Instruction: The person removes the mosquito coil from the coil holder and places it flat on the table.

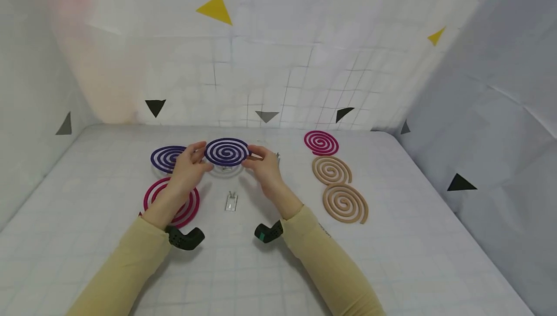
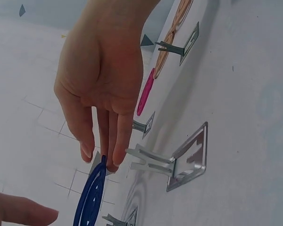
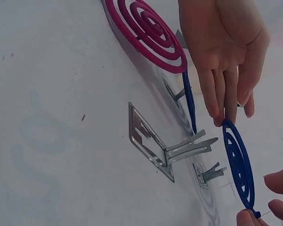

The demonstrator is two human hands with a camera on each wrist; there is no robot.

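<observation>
A dark blue mosquito coil (image 1: 227,152) is held level above the table between both hands. My left hand (image 1: 188,170) pinches its left edge, while the fingers of my right hand (image 1: 266,171) and the thumb grip the opposite edge. Below the coil, a small metal coil stand (image 2: 188,157) with upright prongs sits on the table; the same kind of stand (image 1: 231,202) shows nearer me. A second blue coil (image 1: 158,159) lies left of my left hand, partly covered by it. Under my left forearm is a magenta coil (image 1: 195,205).
On the right side, another magenta coil (image 1: 321,142) and two tan coils (image 1: 331,170) (image 1: 344,203) lie in a row. One more stand (image 1: 278,158) is partly hidden behind my right hand. White sheeting (image 1: 278,30) with coloured triangles closes off the back and sides of the table.
</observation>
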